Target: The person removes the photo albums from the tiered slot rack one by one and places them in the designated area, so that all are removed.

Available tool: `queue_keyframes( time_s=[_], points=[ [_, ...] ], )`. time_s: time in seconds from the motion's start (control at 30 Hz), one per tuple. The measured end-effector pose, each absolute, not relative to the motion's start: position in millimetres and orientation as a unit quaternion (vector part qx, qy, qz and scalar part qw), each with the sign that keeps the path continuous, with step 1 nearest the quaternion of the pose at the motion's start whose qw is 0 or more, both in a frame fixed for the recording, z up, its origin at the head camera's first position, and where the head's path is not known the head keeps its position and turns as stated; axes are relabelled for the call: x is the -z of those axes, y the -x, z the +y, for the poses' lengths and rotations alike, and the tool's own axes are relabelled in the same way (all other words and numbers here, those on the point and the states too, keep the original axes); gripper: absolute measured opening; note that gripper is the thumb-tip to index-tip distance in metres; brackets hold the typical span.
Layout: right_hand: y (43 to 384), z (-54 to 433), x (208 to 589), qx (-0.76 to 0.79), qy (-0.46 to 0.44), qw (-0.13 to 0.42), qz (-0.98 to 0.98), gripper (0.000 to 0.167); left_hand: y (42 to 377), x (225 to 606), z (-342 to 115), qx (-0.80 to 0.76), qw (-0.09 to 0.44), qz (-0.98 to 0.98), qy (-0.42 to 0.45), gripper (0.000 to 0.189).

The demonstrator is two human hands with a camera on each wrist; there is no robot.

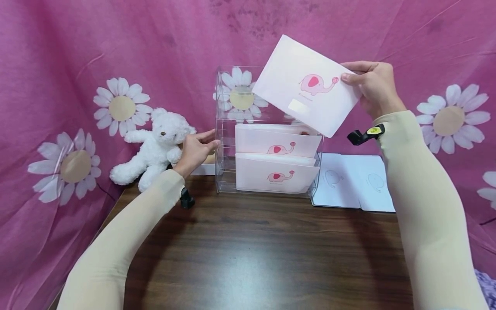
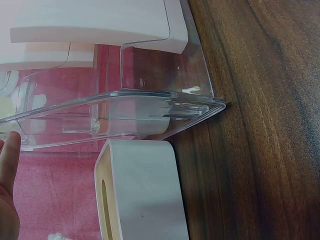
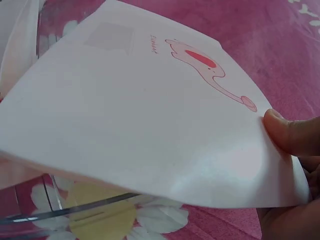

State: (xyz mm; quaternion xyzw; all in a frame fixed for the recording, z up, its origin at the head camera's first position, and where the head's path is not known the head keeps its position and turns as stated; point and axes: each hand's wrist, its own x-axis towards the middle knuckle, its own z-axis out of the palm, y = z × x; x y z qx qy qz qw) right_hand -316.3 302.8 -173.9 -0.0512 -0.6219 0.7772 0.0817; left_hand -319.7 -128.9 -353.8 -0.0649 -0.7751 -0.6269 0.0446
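Observation:
My right hand (image 1: 373, 88) grips a pale pink booklet (image 1: 283, 73) by its right edge, thumb on the front. The booklet is tilted, raised above the right part of a clear plastic rack (image 1: 228, 114), and shows a pink elephant with a ball on its trunk. The thumb (image 3: 287, 132) presses near the elephant's ball in the right wrist view. More elephant booklets stand in the rack's middle tier (image 1: 252, 140) and lower front tier (image 1: 252, 174). My left hand (image 1: 195, 150) touches the rack's left side with extended fingers; one finger (image 2: 11, 160) meets the panel edge in the left wrist view.
A white teddy bear (image 1: 149, 150) sits left of the rack. Beside the rack is a white box with a slotted wooden top (image 2: 145, 190). White booklets with faint line drawings (image 1: 348, 172) lie to the right on the brown wooden table (image 1: 248, 241). A pink flowered cloth (image 1: 174, 43) hangs behind.

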Motion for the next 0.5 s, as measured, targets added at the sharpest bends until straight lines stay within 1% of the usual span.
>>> queue_keyframes(
  time_s=[0.3,0.5],
  points=[
    [305.4,303.8,185.8,-0.813,0.056,0.082,-0.574,0.031,319.1,353.8,-129.6,0.630,0.045,-0.772,0.064,0.050],
    [295.1,302.1,194.1,-0.814,0.069,0.080,-0.571,0.036,318.2,353.5,-130.2,0.629,0.045,-0.773,0.065,0.050]
  ],
)
